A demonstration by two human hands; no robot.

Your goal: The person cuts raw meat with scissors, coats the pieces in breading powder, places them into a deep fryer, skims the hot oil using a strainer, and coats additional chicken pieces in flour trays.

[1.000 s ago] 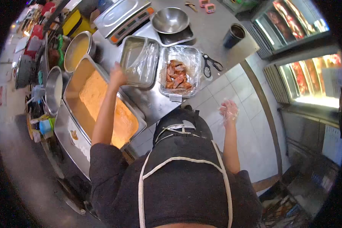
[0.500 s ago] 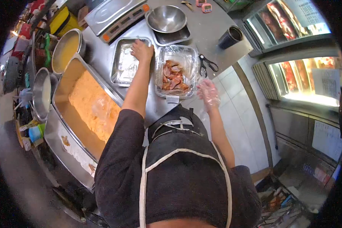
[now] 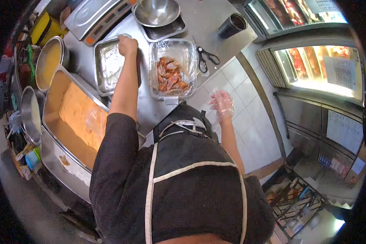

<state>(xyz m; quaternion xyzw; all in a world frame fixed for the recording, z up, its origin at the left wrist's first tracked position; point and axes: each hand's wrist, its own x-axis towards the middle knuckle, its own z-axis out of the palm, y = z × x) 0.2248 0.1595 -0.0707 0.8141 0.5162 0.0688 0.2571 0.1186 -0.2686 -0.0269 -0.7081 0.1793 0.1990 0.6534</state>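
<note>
My bare left hand (image 3: 127, 44) is closed on the far right corner of a shallow metal tray (image 3: 103, 87), whose inside looks shiny and lined. To the right of that tray stands a clear plastic-wrapped container (image 3: 153, 90) with pieces of reddish marinated meat (image 3: 171, 75) in it. My right hand (image 3: 222, 103), in a clear plastic glove, hangs over the tiled floor beside the counter. Its fingers are loosely bent and apart, and nothing shows in them. Black-handled scissors (image 3: 208, 58) lie right of the meat container.
A deep steel pan of orange crumbs (image 3: 79, 107) stands at left, beside a bowl of yellow liquid (image 3: 51, 65) and a bowl of white liquid (image 3: 31, 116). Behind are a scale (image 3: 99, 18), a steel bowl (image 3: 156, 14) and a black cup (image 3: 233, 26). Lit display cabinets (image 3: 319, 73) line the right.
The view has shifted, moving the counter left in the picture. My left hand has closed at the tray's corner. My right hand has moved away from the meat container.
</note>
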